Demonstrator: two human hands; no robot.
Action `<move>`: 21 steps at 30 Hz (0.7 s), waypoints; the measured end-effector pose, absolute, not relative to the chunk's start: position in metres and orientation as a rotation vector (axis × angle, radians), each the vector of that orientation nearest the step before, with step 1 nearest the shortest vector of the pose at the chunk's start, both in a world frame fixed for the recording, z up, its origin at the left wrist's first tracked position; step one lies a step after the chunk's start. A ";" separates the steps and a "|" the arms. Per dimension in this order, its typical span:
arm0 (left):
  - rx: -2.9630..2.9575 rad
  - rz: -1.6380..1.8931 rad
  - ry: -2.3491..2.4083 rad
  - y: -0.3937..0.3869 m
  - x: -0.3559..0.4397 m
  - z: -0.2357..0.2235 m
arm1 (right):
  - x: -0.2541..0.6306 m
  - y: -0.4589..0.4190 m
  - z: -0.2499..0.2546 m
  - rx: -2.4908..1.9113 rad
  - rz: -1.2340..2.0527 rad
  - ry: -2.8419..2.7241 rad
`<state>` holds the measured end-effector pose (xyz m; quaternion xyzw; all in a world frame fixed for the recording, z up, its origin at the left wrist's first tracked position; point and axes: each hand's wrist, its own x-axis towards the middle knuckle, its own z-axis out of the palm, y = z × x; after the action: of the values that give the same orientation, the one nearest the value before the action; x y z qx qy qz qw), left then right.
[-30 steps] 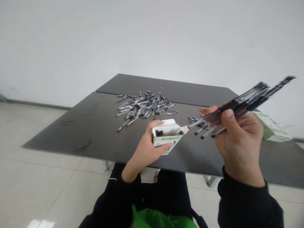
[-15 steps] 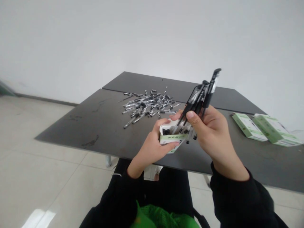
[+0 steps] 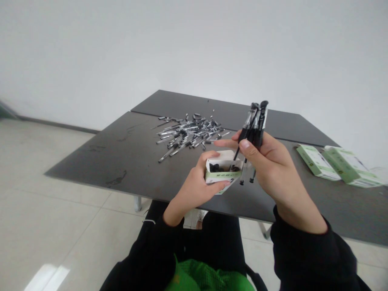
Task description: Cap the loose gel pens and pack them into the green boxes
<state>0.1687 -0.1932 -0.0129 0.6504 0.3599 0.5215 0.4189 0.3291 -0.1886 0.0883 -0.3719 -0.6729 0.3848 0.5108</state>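
My left hand (image 3: 197,184) is closed around a small white and green carton (image 3: 222,178), its open top tilted up toward me. Dark pen ends show inside the carton. Above and to the right of it, my right hand (image 3: 266,165) grips a few clear-barrelled pens (image 3: 254,125) with black caps or grips, held roughly upright between thumb and fingers. The tip of one pen reaches the carton's opening; two others hang just outside its right side. My right index finger points left over the carton.
A loose heap of pens (image 3: 188,135) and short black caps lies on the dark table (image 3: 100,161) beyond the carton. Two green and white cartons, one smaller (image 3: 318,161) and one larger (image 3: 353,165), lie at the right. A white wall stands behind the table.
The pens in my right hand have come closer together and more upright, and my right hand has shifted slightly right. My right index finger has stretched out. My left hand still holds the carton.
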 end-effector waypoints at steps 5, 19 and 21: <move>1.644 1.298 0.922 -0.193 0.168 -0.011 | 0.333 -0.193 0.085 -0.971 0.901 -1.690; 1.651 1.306 0.907 -0.193 0.169 -0.012 | 0.312 -0.187 0.102 -0.602 0.909 -1.465; 1.624 1.295 0.918 -0.194 0.169 -0.012 | 0.311 -0.185 0.096 -0.674 0.889 -1.503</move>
<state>0.1689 -0.1935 -0.0123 0.6483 0.3665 0.5172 0.4218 0.3105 -0.1847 0.0962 -0.2900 -0.6467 0.3823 0.5930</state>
